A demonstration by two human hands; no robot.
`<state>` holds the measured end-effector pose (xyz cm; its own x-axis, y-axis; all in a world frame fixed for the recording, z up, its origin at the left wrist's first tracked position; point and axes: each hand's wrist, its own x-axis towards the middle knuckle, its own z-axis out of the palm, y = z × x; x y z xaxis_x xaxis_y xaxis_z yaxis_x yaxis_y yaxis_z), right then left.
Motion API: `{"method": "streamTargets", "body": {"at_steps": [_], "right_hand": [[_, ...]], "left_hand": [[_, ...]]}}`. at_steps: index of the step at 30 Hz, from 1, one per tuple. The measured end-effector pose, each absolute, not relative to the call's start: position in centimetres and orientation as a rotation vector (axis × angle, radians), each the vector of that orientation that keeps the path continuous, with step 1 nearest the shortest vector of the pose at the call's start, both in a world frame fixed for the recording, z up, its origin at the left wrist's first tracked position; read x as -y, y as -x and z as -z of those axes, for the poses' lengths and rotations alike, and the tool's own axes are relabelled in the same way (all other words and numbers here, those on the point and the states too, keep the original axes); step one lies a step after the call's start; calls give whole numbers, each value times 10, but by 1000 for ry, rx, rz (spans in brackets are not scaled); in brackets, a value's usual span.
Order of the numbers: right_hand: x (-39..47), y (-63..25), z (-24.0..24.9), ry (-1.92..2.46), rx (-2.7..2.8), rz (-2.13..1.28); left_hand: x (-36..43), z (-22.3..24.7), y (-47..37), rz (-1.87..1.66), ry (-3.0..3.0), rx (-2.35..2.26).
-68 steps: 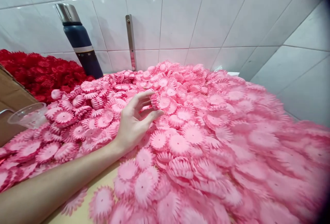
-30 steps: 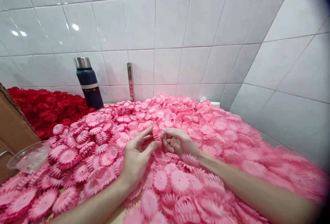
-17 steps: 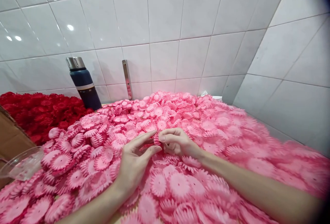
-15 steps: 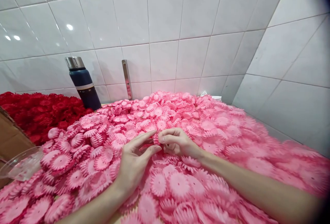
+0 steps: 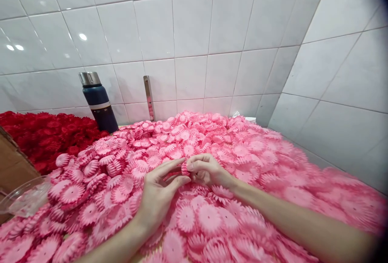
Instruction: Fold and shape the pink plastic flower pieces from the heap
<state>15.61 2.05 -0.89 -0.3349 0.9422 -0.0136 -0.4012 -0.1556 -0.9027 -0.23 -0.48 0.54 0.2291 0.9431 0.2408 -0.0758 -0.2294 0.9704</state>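
Observation:
Between my two hands a small pink petal disc (image 5: 184,169) is held edge-on, its scalloped rim showing. My left hand (image 5: 160,188) pinches it with fingers above and thumb below. From the right, my right hand (image 5: 207,171) closes on the same disc, thumb and index finger at its side; its other fingers curl out of sight. Under and around both hands spreads a deep heap of pink scalloped petal discs (image 5: 210,218), many with a small hole in the middle.
A pile of red petal pieces (image 5: 51,133) lies at the back left, beside a dark blue bottle (image 5: 101,109). At the left edge are a cardboard box (image 5: 15,166) and a clear plastic tub (image 5: 30,196). A metal strip (image 5: 148,97) stands against the tiled wall (image 5: 194,24).
The view has tilted slightly, so the wall and bottle sit a little lower. Both hands keep nearly the same grip on the pink disc.

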Motion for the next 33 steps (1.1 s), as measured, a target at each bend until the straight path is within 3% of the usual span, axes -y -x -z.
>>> {"method": "streamTargets", "body": {"at_steps": [24,33], "right_hand": [[-20,-157,8,479,927,-1818],[-19,-157,9,579,1008,-1773]], "left_hand": [[8,0,0,-1397,-1340,-981],[12,-1,0,-1406,-1375,-956]]}}
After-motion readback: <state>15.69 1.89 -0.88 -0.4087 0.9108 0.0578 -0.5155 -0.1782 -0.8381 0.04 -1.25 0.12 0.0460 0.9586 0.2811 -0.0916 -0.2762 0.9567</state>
